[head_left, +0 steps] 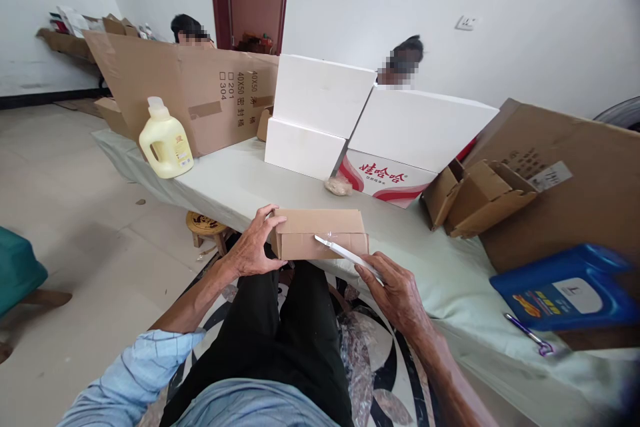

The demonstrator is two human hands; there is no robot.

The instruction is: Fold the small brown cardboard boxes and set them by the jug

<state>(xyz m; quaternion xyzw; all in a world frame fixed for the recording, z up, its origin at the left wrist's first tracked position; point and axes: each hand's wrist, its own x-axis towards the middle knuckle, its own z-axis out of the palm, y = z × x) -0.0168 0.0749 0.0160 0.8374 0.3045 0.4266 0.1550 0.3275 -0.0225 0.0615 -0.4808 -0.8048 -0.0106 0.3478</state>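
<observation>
On the near edge of the pale table (pixel 240 180), centre frame, a cardboard box (pixel 320 230) lies with its long axis left-right. The left hand (pixel 253 247) clasps its left end. The right hand (pixel 395 290), just lower right, grips a knife (pixel 340 250), tip against the front face.
</observation>
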